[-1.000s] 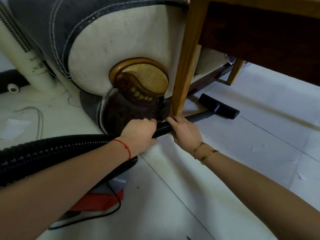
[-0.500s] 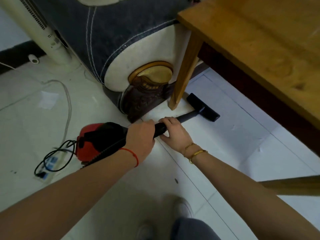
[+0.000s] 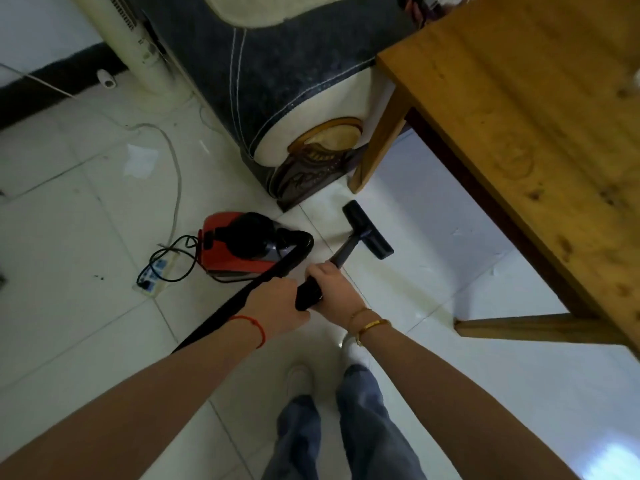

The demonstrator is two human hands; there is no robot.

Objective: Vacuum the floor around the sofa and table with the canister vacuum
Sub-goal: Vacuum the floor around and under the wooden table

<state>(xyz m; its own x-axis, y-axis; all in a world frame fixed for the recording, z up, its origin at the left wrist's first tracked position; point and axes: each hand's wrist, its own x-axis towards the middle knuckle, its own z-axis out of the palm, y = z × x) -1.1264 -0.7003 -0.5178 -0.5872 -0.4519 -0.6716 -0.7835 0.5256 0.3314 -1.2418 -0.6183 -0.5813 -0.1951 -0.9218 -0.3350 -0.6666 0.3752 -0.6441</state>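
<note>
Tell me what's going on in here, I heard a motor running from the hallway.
A person is vacuuming the tiled floor. Both hands are on the black wand: the right hand grips it further forward, the left hand holds it where the hose joins. The floor nozzle sits on the tiles just in front of the sofa's base, near the wooden table's leg. The red canister stands on the floor to the left, its cord running to a power strip.

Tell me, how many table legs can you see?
2: one table leg stands beside the sofa; another table leg shows at the near right. Others may be hidden.
</note>
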